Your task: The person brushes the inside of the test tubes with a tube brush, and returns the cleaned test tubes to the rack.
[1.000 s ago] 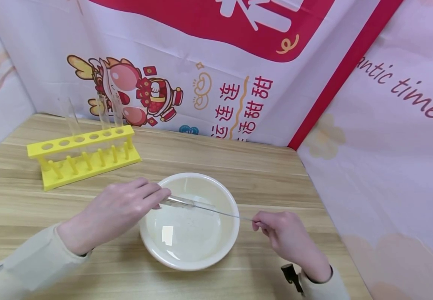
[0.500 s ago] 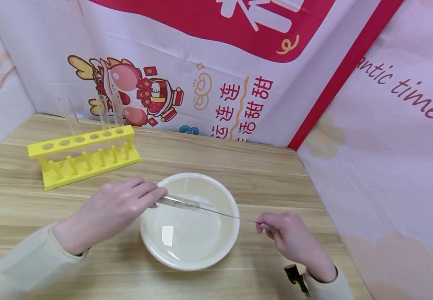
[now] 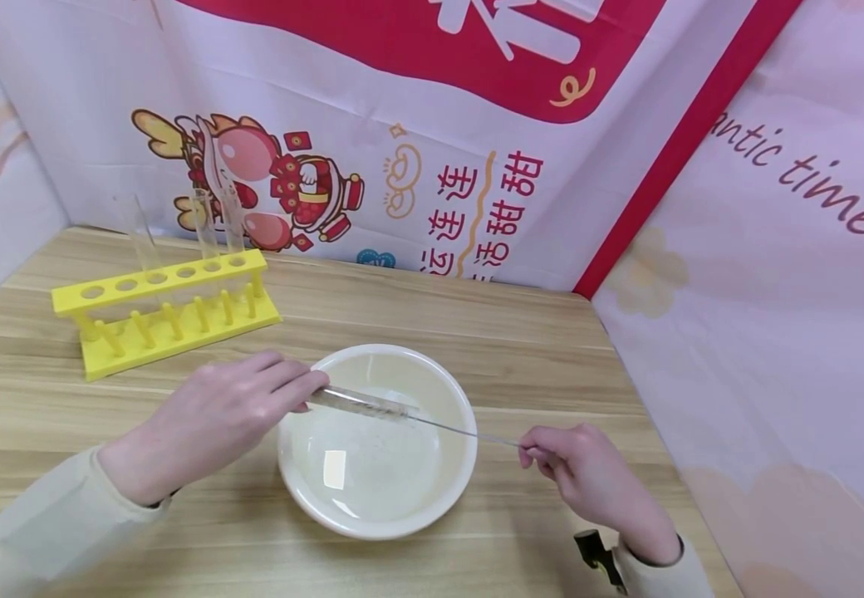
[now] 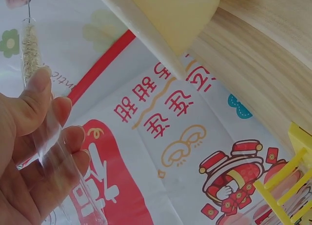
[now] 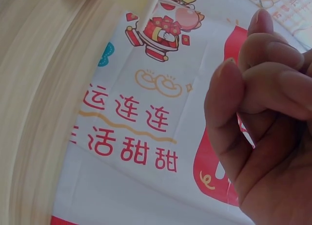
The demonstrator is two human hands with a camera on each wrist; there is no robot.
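Note:
My left hand [image 3: 223,419] grips a clear glass test tube [image 3: 357,401], tilted over a round cream basin [image 3: 456,403] with its mouth toward the right. Inside the tube's mouth end sit the pale bristles of a test tube brush [image 4: 31,52], as the left wrist view shows. The brush's thin wire [image 3: 450,428] runs out over the basin's right rim to my right hand [image 3: 592,477], which pinches its end between thumb and curled fingers. In the right wrist view, the right hand's fingers [image 5: 270,93] are bent, and only a bit of wire shows beyond them.
At the back left, a yellow test tube rack [image 3: 185,339] carries 3 clear tubes, one being this tube [image 3: 144,232]. A printed cloth backdrop [image 3: 372,50] hangs behind the wooden table [image 3: 522,349], with another cloth along the right edge. Light reflects in the basin.
My right hand has moved slightly right, drawing the brush wire further out of the tube. My left hand and the tube have shifted a little left.

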